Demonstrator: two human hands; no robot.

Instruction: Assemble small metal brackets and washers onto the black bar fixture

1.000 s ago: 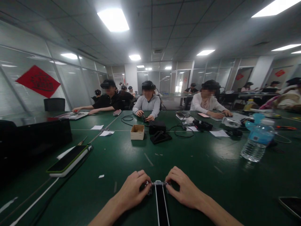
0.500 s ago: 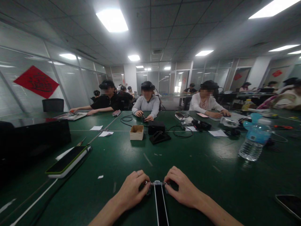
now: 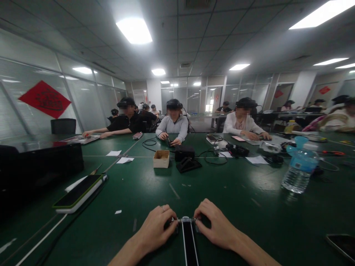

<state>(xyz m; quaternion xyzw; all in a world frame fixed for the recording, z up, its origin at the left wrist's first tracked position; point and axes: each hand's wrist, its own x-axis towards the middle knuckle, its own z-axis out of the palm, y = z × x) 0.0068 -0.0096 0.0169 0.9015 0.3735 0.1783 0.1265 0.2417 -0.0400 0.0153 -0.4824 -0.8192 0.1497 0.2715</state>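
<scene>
Strip (image 3: 190, 244) | long, black, white-edged | hands (image 3: 158, 225) pinching metallic fittings (image 3: 180, 221)

The small parts pinched in the person's left fingers (image 3: 173, 217) and right fingers (image 3: 198, 214) are mostly hidden and too small to identify, while the bottom edge cuts off the dark strip (image 3: 189, 242) and the right edge crops a phone-like object (image 3: 342, 244).

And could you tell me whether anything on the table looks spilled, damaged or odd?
A small white scrap lies loose left of the left hand, like stray litter, and the green tabletop has pale streaks, perhaps scuffs. I see no spill.
</scene>
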